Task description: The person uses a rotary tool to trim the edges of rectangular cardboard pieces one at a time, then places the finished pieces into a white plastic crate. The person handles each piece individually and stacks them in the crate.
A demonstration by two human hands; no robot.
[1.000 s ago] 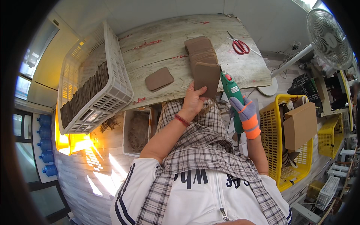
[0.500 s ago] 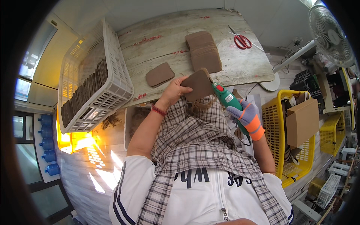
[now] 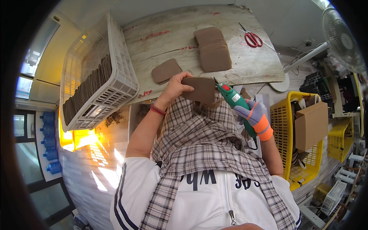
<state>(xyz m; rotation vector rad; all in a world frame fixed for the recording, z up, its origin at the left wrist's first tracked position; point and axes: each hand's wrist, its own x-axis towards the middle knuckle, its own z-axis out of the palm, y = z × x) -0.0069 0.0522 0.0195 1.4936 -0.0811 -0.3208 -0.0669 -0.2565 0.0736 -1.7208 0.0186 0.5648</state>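
Observation:
My bare left hand (image 3: 174, 91) pinches the left edge of a flat brown panel (image 3: 202, 90) with rounded corners, tilted above my lap. In my right hand (image 3: 254, 118), which wears a grey and orange glove, is a green handheld power tool (image 3: 234, 98) with a red switch. Its thin dark tip is at the panel's upper right edge; whether they touch, I cannot tell. On the worktable (image 3: 253, 73) beyond lie a loose brown panel (image 3: 167, 70) and a stack of similar panels (image 3: 215, 56).
Red-handled scissors (image 3: 253, 40) lie at the table's far right. A white crate (image 3: 124, 78) at left holds a row of brown panels (image 3: 87, 92). At right stand a yellow basket (image 3: 279, 119) with a cardboard box (image 3: 311, 126), and a fan (image 3: 342, 36).
The panel in my left hand has turned and tilted, so its long side lies more level. The tool's tip stays by its right side. The whole view has shifted slightly.

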